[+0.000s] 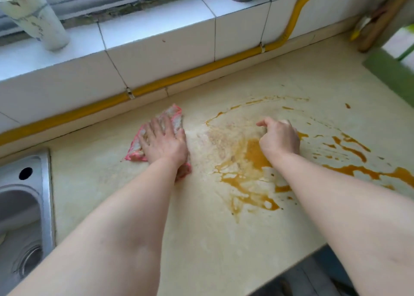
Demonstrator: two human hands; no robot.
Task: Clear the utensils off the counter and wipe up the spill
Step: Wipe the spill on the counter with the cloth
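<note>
1. On the counter (201, 228), head view: no utensils in sight; that part looks done.
2. Left hand (164, 142) lies flat on the cloth (172, 114), fingers together, pressing it down left of the spill (255, 154).
3. Right hand (280, 136) rests on the spill's upper part, fingers curled into a loose fist, holding nothing visible.
4. Smeared, paler patch between the hands suggests partial wiping; orange pools and streaks to the right remain. Judged under halfway.
5. Sink (24, 206) sits just left.
</note>
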